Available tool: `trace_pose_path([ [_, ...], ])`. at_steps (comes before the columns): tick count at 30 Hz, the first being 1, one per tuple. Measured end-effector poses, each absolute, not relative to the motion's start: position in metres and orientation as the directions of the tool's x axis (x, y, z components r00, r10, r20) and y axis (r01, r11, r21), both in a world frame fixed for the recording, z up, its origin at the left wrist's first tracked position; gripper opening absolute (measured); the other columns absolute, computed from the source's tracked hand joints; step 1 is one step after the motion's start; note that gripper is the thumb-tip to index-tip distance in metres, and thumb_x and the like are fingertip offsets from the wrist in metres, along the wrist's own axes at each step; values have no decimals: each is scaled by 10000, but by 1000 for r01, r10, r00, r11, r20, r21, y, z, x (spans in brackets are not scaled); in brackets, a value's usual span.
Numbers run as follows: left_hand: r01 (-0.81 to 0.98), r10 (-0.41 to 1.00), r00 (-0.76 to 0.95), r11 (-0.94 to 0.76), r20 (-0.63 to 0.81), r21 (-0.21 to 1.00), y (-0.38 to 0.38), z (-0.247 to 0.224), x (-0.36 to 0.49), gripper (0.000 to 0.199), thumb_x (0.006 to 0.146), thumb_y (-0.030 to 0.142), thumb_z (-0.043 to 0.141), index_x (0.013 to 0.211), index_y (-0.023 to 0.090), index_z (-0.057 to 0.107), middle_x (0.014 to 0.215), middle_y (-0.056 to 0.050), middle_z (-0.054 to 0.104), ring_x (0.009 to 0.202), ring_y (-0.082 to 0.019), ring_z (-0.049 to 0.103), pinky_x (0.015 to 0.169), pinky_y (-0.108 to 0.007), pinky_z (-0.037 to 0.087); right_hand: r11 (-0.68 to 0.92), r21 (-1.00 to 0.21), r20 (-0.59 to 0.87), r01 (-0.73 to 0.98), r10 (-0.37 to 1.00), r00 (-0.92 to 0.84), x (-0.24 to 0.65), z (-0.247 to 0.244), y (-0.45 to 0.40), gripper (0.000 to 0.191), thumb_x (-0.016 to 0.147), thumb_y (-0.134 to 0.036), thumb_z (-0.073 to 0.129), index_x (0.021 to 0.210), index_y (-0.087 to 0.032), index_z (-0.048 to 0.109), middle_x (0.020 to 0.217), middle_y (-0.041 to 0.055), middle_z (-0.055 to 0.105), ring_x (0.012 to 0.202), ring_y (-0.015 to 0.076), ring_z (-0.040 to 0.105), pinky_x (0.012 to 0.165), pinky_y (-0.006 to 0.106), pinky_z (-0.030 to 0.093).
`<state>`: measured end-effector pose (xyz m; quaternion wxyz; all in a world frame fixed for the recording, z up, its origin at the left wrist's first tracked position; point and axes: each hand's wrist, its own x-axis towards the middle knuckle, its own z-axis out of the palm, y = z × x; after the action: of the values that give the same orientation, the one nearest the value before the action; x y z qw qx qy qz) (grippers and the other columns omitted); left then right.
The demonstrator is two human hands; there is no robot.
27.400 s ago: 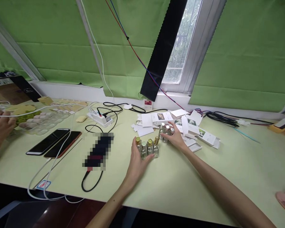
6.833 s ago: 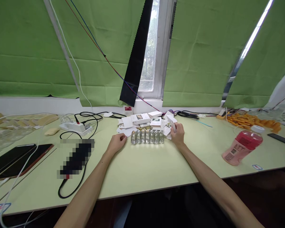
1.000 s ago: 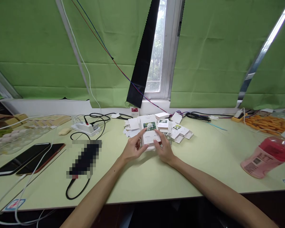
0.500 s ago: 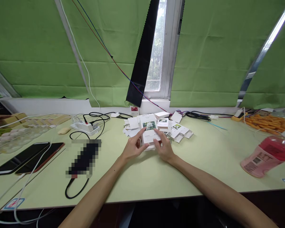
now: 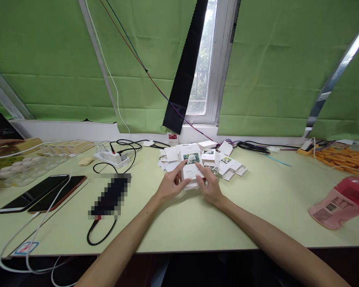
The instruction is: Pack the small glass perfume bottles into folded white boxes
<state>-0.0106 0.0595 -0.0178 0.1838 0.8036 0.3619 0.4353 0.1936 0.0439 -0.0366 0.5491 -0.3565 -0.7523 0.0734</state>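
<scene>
From here, the left hand (image 5: 171, 186) and right hand (image 5: 211, 189) are holding 1 white box (image 5: 191, 167) between them, index fingers pressing its flower-printed front and thumbs resting lower down. The remaining fingers are mostly hiding, so I'm not making out how far they're wrapping behind. The white box is sitting to the right of the left hand and to the left of the right hand, both touching it, neither standing nearer. Its long axis is running toward the window (image 5: 202, 67), the far end leaning slightly left. Around it, loose white cartons (image 5: 209, 156) are lying on the surface (image 5: 257, 207); something glassy (image 5: 215, 171) is peeking out beside the right hand.
</scene>
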Motion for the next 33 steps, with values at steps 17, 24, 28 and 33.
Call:
trace_pose_path([
  [17,381,699,391,-715,599,586,52,-12,-10,803,862,335,660,1574,246,299,685,81,481,494,-66,445,519,-203,418,720,-537,742,440,651,-160,190,-40,43,479,1032,-339,420,1505,-267,422,973,68,532,806,201,545,719,357,540],
  [24,424,737,352,-675,577,604,50,-10,-6,826,852,444,686,1562,214,332,684,74,485,514,-75,424,535,-213,421,715,-539,736,445,657,-164,189,-40,44,473,1040,-329,409,1510,-283,422,967,59,506,784,189,534,702,340,540],
  [28,424,755,337,-655,562,626,51,-12,-6,858,833,467,711,1562,220,331,685,78,477,523,-76,407,538,-212,404,727,-524,746,444,643,-173,189,-42,45,478,1040,-323,413,1515,-268,423,953,55,494,774,184,524,703,334,531],
  [33,415,760,336,-650,556,637,56,-16,-8,910,790,475,764,1558,241,337,661,91,437,536,-77,383,529,-201,357,726,-535,736,432,652,-184,190,-43,45,479,1045,-330,407,1519,-259,420,962,56,488,796,182,514,711,330,524],
])
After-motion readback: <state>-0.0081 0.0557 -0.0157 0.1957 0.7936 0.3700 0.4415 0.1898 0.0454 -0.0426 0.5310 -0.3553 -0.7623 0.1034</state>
